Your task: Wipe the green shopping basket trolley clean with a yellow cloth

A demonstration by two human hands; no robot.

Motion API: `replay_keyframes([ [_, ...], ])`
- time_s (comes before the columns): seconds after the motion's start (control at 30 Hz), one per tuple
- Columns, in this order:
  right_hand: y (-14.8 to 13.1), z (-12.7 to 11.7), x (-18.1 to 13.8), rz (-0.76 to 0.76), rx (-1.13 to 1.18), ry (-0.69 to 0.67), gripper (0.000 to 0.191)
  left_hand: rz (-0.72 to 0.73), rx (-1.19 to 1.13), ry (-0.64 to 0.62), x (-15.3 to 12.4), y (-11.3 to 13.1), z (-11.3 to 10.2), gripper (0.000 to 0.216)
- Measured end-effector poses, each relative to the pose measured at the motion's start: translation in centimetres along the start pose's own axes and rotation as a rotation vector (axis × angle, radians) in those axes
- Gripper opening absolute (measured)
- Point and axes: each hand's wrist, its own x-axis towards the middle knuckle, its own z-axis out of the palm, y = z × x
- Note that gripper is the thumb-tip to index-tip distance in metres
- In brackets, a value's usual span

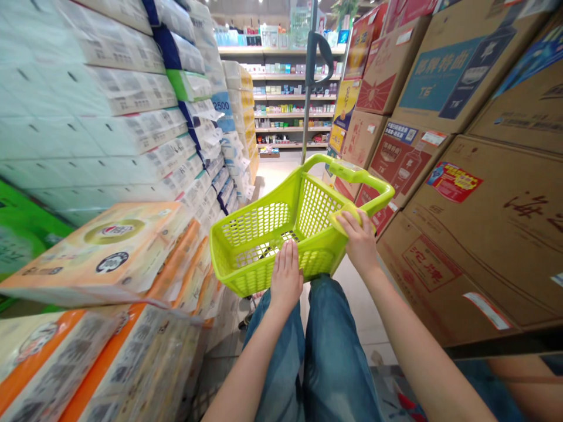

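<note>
A lime-green shopping basket point(259, 220) with perforated walls stands tilted in front of my knees, its handle swung up at the far right. My left hand point(285, 272) lies over the near rim, fingers straight and together, pointing into the basket. At the right end of the rim, my right hand point(358, 237) presses a yellow cloth point(345, 217) against the green plastic, fingers bent over it. Part of the cloth is hidden beneath the fingers. Inside, the basket's grid floor shows. A grey pull rod with a dark grip point(319, 58) rises behind the basket.
Tissue packs point(105, 240) and tall stacks of wrapped paper point(132, 94) line the left side. Cardboard cartons point(492, 223) are piled on the right. Stocked shelves point(292, 97) stand at the aisle's far end. My jeans-clad legs point(338, 351) are close below the basket.
</note>
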Motion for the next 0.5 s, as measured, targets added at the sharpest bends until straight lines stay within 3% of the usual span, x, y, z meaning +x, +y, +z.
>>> replay_keyframes([
  [0.1, 1.8, -0.4, 0.7, 0.035, -0.011, 0.051, 0.065, -0.009, -0.005, 0.015, 0.0, 0.3, 0.1, 0.086],
  [0.3, 0.9, 0.1, 0.6, 0.076, 0.05, 0.067, 0.071, -0.114, -0.015, 0.058, 1.1, 2.5, -0.2, 0.084],
  [0.5, 0.6, 0.3, 0.3, 0.074, 0.052, 0.065, 0.071, 0.092, -0.119, 0.009, 6.6, 6.0, -0.3, 0.086],
])
